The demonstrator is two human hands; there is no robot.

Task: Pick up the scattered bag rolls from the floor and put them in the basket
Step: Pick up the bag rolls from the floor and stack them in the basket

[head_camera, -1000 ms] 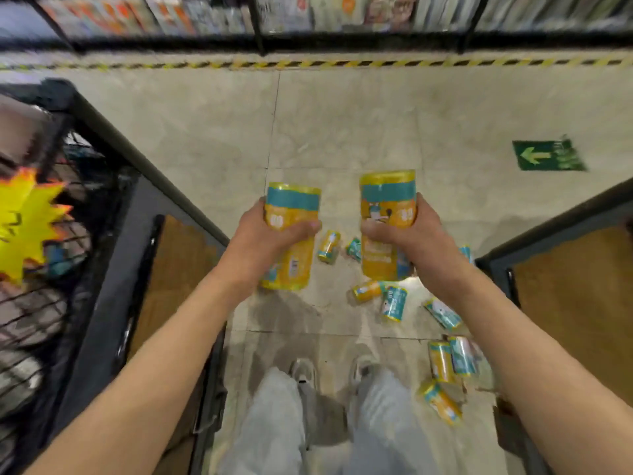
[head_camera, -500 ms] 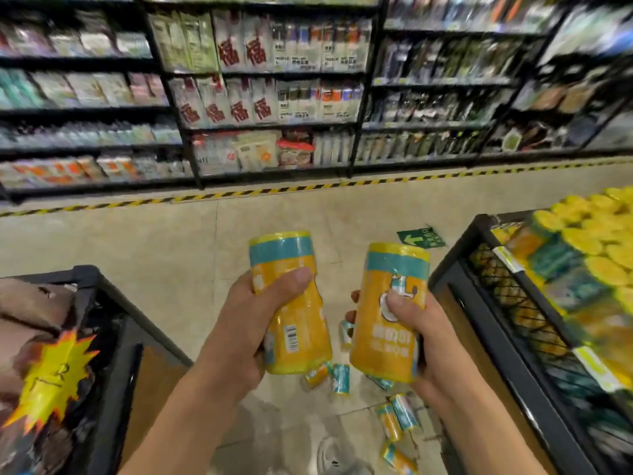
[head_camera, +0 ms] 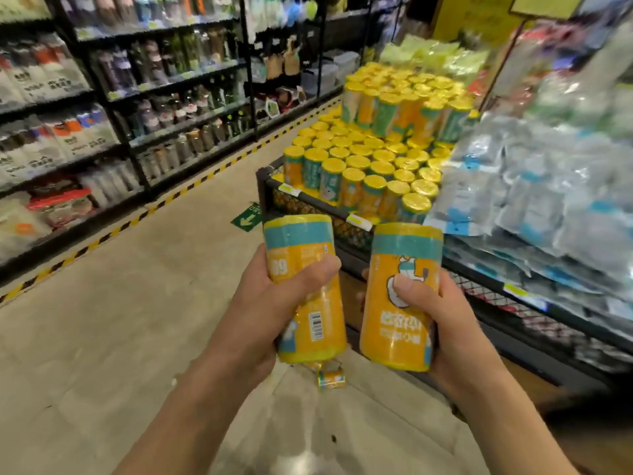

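The left hand (head_camera: 270, 303) grasps an upright yellow-and-teal plastic-wrapped bag roll (head_camera: 305, 289); the right hand (head_camera: 442, 320) grasps a second such roll (head_camera: 399, 303) just beside it. Both are held in front of a black wire basket (head_camera: 308, 204) stacked with matching rolls. One small roll (head_camera: 330, 378) lies on the beige tiled floor (head_camera: 120, 320) below.

A: How is the light?
B: Bright and even, from overhead; the pale floor (head_camera: 113, 330) shows only soft shadows, with a faint sheen near the bottom edge.

A: Sharpness?
B: Fair in the middle: the barcode on the left roll (head_camera: 305, 289) reads as lines. The shelves (head_camera: 102, 108) at left and the clear packets (head_camera: 555, 186) at right are smeared and soft.

A: Distortion?
B: Wide-angle bending; shelf uprights lean and the floor tape curves. Glare spots sit on the plastic packets.
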